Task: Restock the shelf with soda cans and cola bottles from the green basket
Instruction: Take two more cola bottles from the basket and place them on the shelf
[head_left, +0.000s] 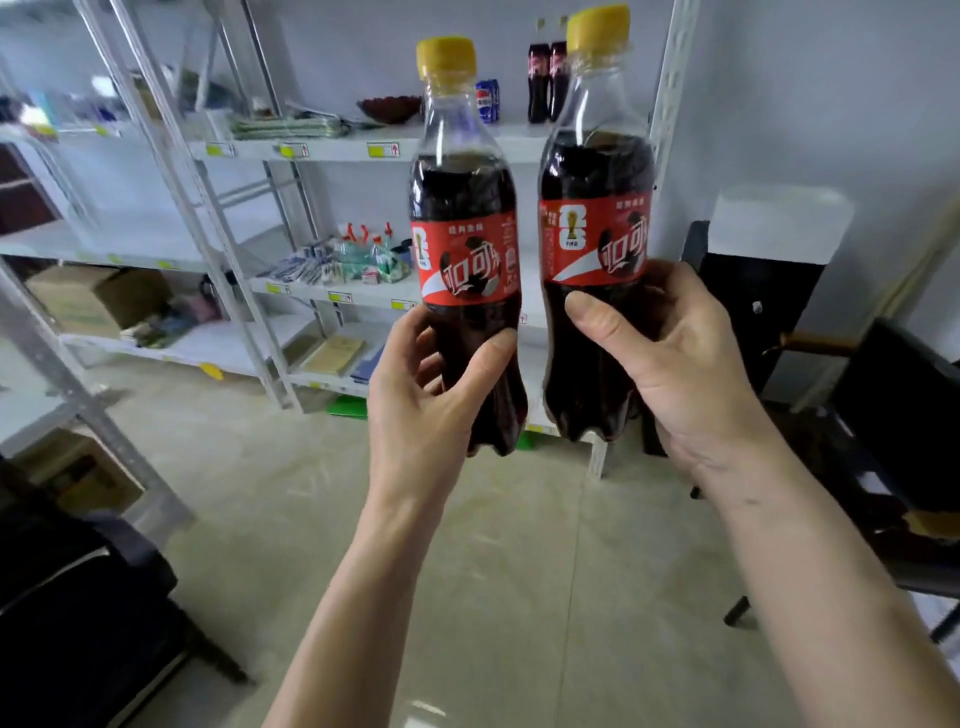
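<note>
My left hand (421, 395) grips an upright cola bottle (465, 208) with a yellow cap and red label, held by its lower body. My right hand (675, 358) grips a second, matching cola bottle (597, 176) beside it, slightly higher. Both are raised in front of the white shelf (363, 148). On the top shelf board behind them stand two small cola bottles (546, 78) and a blue soda can (487, 100). A patch of green (348, 408) shows at floor level under the shelf, mostly hidden by the bottles.
A dark red bowl (388, 108) and folded cloths sit on the top board. Spray bottles and small packets (358, 257) fill the middle board. Cardboard boxes (93, 299) lie in the left rack. Dark chairs (883, 415) stand at right, another dark seat at lower left.
</note>
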